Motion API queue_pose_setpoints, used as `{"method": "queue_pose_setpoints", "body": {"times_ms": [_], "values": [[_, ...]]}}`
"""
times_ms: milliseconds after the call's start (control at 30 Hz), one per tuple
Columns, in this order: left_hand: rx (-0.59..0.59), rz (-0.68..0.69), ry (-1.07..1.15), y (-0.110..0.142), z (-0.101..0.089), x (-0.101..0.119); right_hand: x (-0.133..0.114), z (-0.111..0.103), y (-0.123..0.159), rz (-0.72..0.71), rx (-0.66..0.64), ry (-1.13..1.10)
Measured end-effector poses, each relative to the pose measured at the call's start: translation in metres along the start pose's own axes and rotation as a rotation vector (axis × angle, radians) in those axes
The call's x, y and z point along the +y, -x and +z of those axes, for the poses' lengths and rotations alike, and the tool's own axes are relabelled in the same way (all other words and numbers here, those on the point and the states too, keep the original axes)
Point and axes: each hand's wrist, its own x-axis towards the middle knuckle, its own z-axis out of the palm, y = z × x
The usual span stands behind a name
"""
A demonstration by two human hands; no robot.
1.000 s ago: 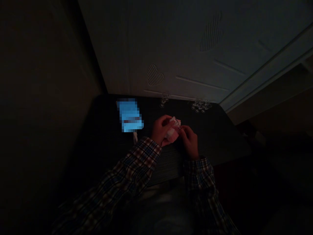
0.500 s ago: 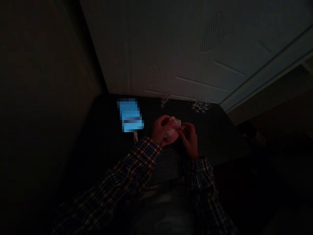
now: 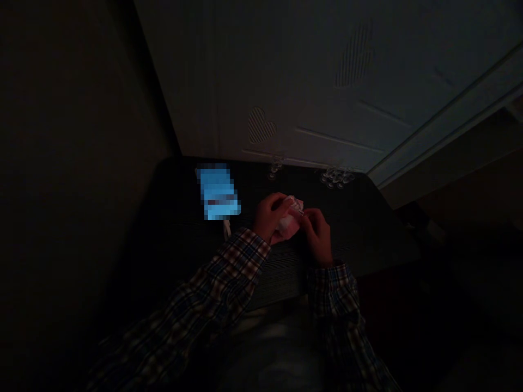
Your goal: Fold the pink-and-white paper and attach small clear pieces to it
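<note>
My left hand (image 3: 268,215) is closed on a crumpled pink-and-white packet (image 3: 288,226), thumb pressed on its upper part. It looks like soft plastic or cloth; the dim light hides which. At the packet's right edge, my right hand (image 3: 319,231) is closed in a pinch, thumb against forefinger. A small pale bit shows at those fingertips, too small to name. Both hands are low over the dark table (image 3: 278,280), and plaid sleeves cover both forearms.
A glowing phone (image 3: 218,191), its screen blurred, lies left of my hands with a pale cable (image 3: 227,228) below it. Several small shiny round pieces (image 3: 337,177) sit near the pale panel (image 3: 286,81) with raised hearts; a smaller cluster (image 3: 275,167) lies further left.
My right fingertips have shifted slightly down at the packet's edge. The packet's top looks a little more crumpled, and my left hand keeps its hold. The view is slightly darker.
</note>
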Motion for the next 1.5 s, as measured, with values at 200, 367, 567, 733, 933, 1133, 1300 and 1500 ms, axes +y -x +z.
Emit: {"method": "queue_pose_setpoints", "body": {"times_ms": [200,367,567,733,933,1133,1300,1500], "values": [[0.053,0.001,0.002,0.0014,0.0005,-0.0034,0.0002,0.0024,-0.0012,-0.030,0.033,-0.012],[0.051,0.008,0.006,0.0005,0.0002,-0.0040,0.0022,0.0037,-0.0018,-0.043,0.020,-0.008],[-0.016,-0.021,0.028,0.0003,0.0015,-0.0031,0.0027,-0.0002,-0.0018,-0.023,0.053,0.025],[-0.046,-0.008,0.040,0.0018,0.0034,-0.0030,0.0066,-0.0002,-0.0008,0.011,0.019,0.073],[0.017,-0.019,-0.007,0.0013,0.0023,-0.0058,0.0043,0.0008,-0.0012,0.005,0.010,0.044],[0.055,-0.020,-0.019,-0.0011,-0.0008,-0.0080,0.0020,0.0035,-0.0013,-0.009,0.015,-0.033],[0.036,-0.041,0.019,-0.0013,0.0002,-0.0066,0.0026,0.0028,-0.0012,0.018,0.011,-0.017],[-0.015,-0.014,0.010,-0.0006,0.0015,-0.0064,0.0048,-0.0014,-0.0011,-0.003,0.013,0.082]]}}
